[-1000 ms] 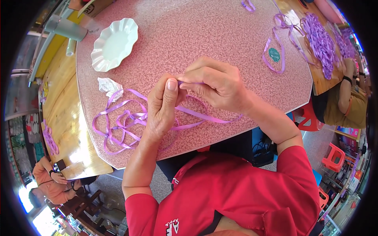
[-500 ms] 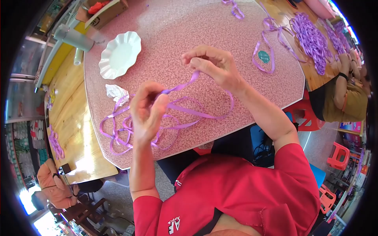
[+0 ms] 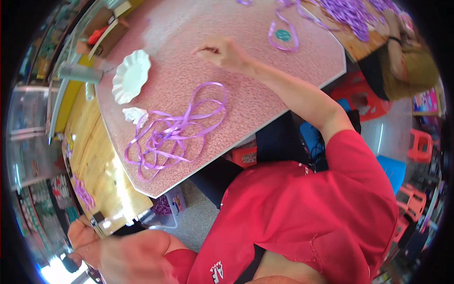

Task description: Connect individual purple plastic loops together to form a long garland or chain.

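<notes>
A long purple ribbon (image 3: 182, 124) lies in loose tangled loops on the pink speckled table (image 3: 175, 66); neither hand touches it. My right hand (image 3: 220, 54) hovers beyond it, toward the table's far side. Its fingers are curled together in a pinch with a dark gap under them. Blur hides whether anything small is between the tips. Off the table at lower left, my left hand (image 3: 125, 258) is close to the camera and smeared by motion, so its fingers cannot be made out. A crumpled white tissue (image 3: 135, 115) sits beside the ribbon's left loops.
A white scalloped dish (image 3: 132, 76) stands at the left, near a grey cylinder (image 3: 79, 73) and a cardboard box (image 3: 111, 35). More ribbon (image 3: 292, 35) loops around a green round sticker (image 3: 283, 35). A co-worker (image 3: 409, 71) sits at right by a purple ribbon heap (image 3: 347, 16); another person (image 3: 85, 236) is at left.
The ribbon, formerly stretched between my hands, is now lying on the table. My left hand has swung down and left off the table. My right hand has moved left and farther away.
</notes>
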`<action>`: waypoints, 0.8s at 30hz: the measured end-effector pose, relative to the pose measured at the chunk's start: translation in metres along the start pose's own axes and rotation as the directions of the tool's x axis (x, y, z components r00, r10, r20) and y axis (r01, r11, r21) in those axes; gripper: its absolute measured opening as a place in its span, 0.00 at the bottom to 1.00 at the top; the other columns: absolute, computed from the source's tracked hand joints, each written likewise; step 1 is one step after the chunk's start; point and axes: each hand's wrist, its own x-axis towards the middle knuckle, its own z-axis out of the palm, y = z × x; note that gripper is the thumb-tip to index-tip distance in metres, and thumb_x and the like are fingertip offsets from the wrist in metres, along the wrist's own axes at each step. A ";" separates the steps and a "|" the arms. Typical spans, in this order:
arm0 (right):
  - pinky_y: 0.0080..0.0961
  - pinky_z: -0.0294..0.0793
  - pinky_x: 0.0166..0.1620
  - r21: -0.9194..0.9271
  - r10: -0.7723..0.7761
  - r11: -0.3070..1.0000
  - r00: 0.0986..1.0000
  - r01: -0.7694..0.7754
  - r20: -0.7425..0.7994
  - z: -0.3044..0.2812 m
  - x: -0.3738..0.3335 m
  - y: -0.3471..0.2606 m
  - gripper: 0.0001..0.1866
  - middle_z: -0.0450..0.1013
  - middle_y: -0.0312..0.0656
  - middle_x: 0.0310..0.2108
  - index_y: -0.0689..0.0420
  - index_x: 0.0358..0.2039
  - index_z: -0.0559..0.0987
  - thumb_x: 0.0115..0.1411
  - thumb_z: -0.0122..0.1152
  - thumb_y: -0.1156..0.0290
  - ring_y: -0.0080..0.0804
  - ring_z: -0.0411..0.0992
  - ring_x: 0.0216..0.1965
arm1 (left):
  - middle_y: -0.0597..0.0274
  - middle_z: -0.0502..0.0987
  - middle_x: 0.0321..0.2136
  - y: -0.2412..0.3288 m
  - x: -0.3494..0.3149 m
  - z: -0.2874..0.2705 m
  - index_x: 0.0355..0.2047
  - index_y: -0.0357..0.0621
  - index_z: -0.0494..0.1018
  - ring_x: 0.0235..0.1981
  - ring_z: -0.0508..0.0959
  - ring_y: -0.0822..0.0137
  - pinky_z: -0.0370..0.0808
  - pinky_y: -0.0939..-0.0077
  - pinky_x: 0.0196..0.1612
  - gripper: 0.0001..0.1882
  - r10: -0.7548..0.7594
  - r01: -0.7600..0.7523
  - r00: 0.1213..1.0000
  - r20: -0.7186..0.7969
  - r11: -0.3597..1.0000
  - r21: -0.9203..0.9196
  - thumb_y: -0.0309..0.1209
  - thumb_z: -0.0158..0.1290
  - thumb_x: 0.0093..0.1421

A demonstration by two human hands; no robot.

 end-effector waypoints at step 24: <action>0.30 0.78 0.36 -0.338 0.075 0.939 0.997 -0.069 0.004 -0.052 0.055 0.029 0.13 0.81 0.45 0.31 0.53 0.41 0.84 0.60 0.59 0.62 0.31 0.80 0.32 | 0.49 0.77 0.38 -0.131 0.024 0.014 0.44 0.45 0.75 0.36 0.76 0.54 0.69 0.65 0.35 0.17 -0.047 0.048 0.999 0.016 0.993 -0.106 0.38 0.48 0.59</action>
